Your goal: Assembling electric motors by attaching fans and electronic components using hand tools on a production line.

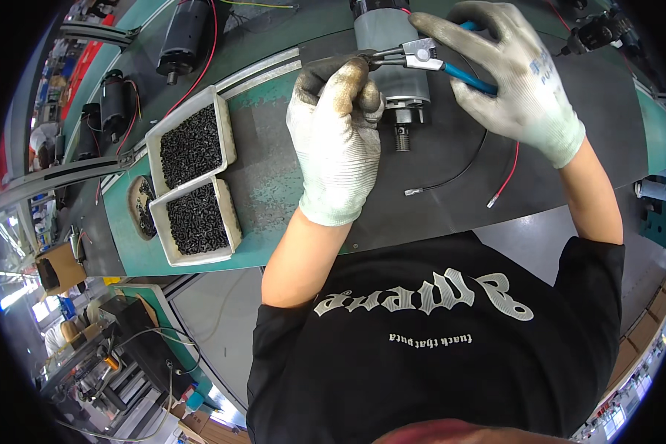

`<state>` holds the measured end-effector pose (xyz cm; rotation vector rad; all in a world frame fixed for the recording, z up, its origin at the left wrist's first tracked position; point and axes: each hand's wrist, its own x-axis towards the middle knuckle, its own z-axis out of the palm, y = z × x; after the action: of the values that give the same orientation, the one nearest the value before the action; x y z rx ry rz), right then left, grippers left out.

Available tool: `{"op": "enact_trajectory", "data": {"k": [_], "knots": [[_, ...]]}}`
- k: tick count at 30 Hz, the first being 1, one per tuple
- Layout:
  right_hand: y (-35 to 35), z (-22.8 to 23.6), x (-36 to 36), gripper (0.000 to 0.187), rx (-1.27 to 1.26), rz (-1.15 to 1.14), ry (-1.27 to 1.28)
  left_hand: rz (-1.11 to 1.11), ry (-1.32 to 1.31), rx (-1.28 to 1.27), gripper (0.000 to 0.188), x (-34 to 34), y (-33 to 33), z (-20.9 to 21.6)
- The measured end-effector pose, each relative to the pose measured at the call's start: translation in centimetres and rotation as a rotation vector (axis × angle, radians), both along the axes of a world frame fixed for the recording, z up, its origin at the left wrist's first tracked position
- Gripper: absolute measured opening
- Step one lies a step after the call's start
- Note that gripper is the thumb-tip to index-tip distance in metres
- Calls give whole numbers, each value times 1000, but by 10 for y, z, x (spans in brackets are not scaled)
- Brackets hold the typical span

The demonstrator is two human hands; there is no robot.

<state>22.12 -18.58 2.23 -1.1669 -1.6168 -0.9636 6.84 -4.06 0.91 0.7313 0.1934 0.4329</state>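
Observation:
My right hand (pixel 522 85), in a stained white knit glove, is closed around the blue handles of long-nosed pliers (pixel 422 55). Their silver jaws point left, over a grey cylindrical motor (pixel 381 35). At the plier tips, the gloved fingers of my left hand (pixel 337 140) are pinched together; whatever sits between them is too small and hidden to name. The motor lies on the dark bench mat with its black end and threaded shaft (pixel 402 138) toward me. A black lead (pixel 451 181) and a red lead (pixel 512 174) with metal terminals trail beside it.
Two white bins (pixel 231 140) (pixel 233 218) of small black parts stand left of my left arm, beside a small dish (pixel 135 207). Further left lie black motors (pixel 181 44) (pixel 114 103) with wires, past a metal rail (pixel 263 78). A black tool (pixel 599 33) is at the far right.

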Motion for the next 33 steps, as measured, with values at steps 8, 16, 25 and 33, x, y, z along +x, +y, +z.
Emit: {"op": "enact_trajectory", "data": {"k": [8, 16, 25, 33], "knots": [[-9, -6, 0, 65, -43, -87, -7, -9, 7, -93, 10, 5, -5, -9], [-15, -21, 6, 66, 38, -140, -65, -64, -10, -128, 7, 8, -14, -15], [-43, 54, -52, 63, -776, -596, 302, 11, 36, -50, 9, 6, -16, -10], [-43, 52, -52, 64, -777, -604, 287, 38, 8, 10, 13, 7, -19, -13]]}}
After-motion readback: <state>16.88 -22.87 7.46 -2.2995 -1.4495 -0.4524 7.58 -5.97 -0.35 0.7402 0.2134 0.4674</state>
